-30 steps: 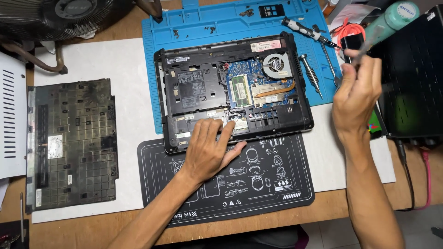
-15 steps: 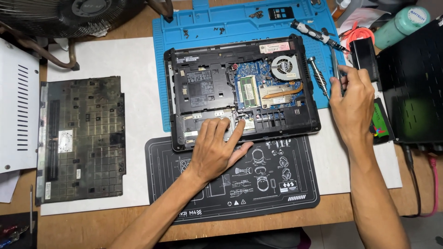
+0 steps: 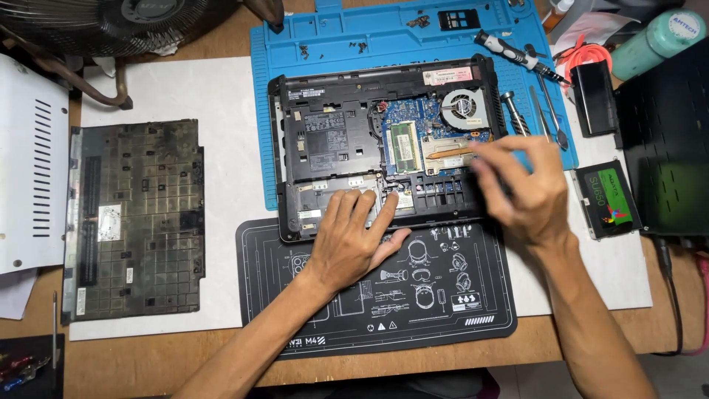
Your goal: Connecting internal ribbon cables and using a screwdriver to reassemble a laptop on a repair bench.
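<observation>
Two bare hands work over an opened laptop base [image 3: 347, 140], which lies across a blue mat [image 3: 340, 37] and a black mat [image 3: 443, 295] at the middle of the desk; the left hand [image 3: 354, 236] rests flat on its near edge, fingers spread, holding nothing; the right hand [image 3: 524, 185] hovers over the right side near the copper heat pipe [image 3: 450, 153], fingers curled together, though whether they pinch anything I cannot tell; a round fan [image 3: 461, 107] sits at the far right corner; the removed bottom cover [image 3: 136, 218] lies well apart at left; a screwdriver [image 3: 517, 55] lies far right.
</observation>
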